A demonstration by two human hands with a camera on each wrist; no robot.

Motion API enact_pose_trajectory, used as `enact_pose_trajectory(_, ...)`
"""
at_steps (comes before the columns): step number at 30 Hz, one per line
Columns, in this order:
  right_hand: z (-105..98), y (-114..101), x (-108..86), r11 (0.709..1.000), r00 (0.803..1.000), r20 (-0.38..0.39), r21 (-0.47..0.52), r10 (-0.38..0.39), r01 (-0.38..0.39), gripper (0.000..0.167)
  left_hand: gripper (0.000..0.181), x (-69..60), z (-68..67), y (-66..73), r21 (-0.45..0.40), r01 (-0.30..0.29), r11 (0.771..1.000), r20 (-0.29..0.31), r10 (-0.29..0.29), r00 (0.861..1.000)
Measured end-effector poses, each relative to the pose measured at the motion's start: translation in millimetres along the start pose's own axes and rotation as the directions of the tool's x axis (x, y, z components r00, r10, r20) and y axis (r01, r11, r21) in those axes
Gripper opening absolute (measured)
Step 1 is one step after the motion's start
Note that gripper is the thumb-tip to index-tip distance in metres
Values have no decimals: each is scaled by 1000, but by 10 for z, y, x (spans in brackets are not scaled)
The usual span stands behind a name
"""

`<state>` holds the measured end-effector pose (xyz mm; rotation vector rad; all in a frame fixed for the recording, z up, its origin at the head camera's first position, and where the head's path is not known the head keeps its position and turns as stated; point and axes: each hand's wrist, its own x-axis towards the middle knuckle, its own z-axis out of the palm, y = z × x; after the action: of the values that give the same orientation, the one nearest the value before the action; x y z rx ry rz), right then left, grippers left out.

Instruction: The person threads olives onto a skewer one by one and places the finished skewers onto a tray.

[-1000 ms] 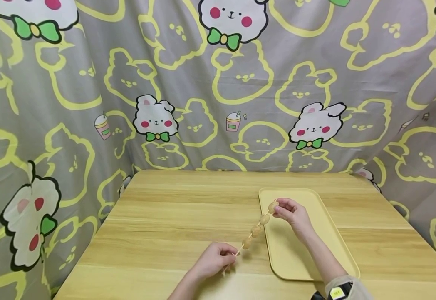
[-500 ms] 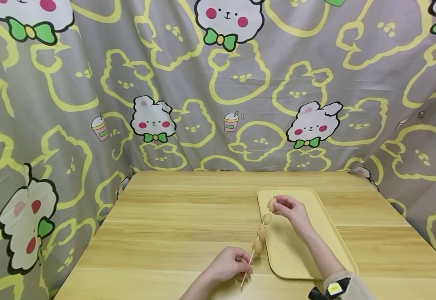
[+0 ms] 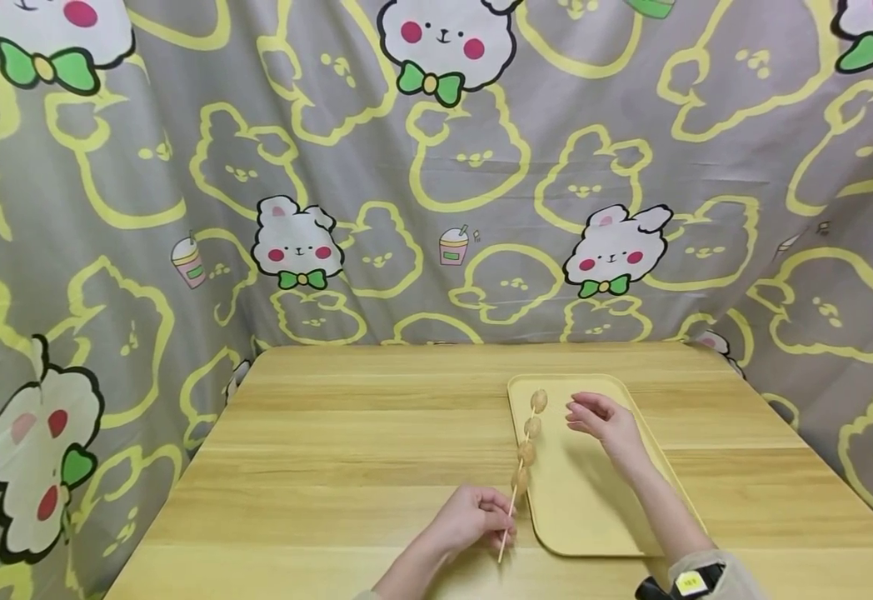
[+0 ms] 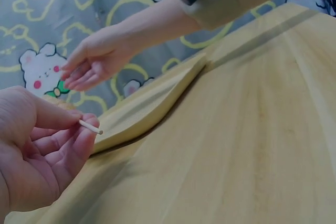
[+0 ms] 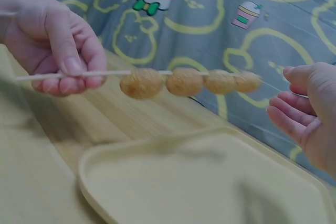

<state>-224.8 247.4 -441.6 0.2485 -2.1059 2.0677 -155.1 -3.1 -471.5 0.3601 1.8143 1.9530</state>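
A thin wooden skewer (image 5: pixel 116 72) carries several round golden-brown balls (image 5: pixel 140 84), like fried meatballs or fish balls, threaded in a row with small gaps. My left hand (image 3: pixel 472 521) pinches its bare end between thumb and fingers, and a short stub sticks out behind. The loaded end points away, above the left edge of the yellow tray (image 3: pixel 582 521). To the right of the balls, over the tray, my right hand (image 3: pixel 616 432) holds nothing. Its fingers are loosely bent and apart from the end ball, as the right wrist view shows.
The shallow tray has a low raised rim and lies on the right part of a wood-grain table (image 3: pixel 346 433). A grey curtain (image 3: pixel 376 167) with cartoon rabbits hangs behind the table and along its sides.
My right hand has let go of the end ball and moved away to the right. My left hand has shifted right with the skewer, which now stands steeper in the head view.
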Motion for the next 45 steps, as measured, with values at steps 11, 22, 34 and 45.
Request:
enact_pose_trajectory(11, -709, 27, -362, 997, 998, -8, -35, -67, 67, 26, 14, 260, 136, 23, -33, -13, 999, -50, 11, 999)
enact_pose_trajectory(22, -1335, 22, -931, 908, 998, 46, -420, 33, -11, 44, 13, 494, 349, 162, -135, 10, 991, -90, -22, 996)
enact_pose_trajectory(34, -1482, 229, -1235, 989, 934, 355, -143, 23, 30, 59, 9, 739, 626, 235, -186, 27, 982, -161, -58, 985)
enact_pose_trajectory(45, -1464, 228, -1248, 981, 907, 376, -112, 188, -157, 63, 8, 810, 928, 135, -197, 36, 980, -256, -87, 963)
